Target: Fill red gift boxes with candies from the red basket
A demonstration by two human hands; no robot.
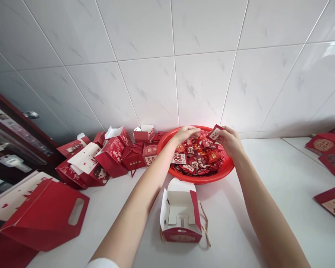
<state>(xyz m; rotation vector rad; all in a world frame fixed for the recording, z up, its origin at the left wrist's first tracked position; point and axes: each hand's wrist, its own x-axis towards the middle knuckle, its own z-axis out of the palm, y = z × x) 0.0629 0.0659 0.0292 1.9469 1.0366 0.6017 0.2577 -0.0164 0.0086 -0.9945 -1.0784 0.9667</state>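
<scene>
A red plastic basket [231, 172] with a perforated side stands against the tiled wall, heaped with red-wrapped candies [194, 162]. My left hand [186, 134] hovers over the basket's far left part, its fingers stretched loosely toward the right and nothing visible in them. At the right side of the basket, my right hand [229, 140] pinches a small red and white candy packet [214, 133] above the heap. Just in front of the basket sits an open red gift box [181, 237], white inside, with twine handles [206, 223] hanging at its side.
Several red paper gift boxes [111, 158] line the wall on the left. A large red box with a cut-out handle [48, 216] lies nearer at left. More red boxes [328, 147] and a flat red piece [333, 201] lie at the right edge of the white countertop [284, 178].
</scene>
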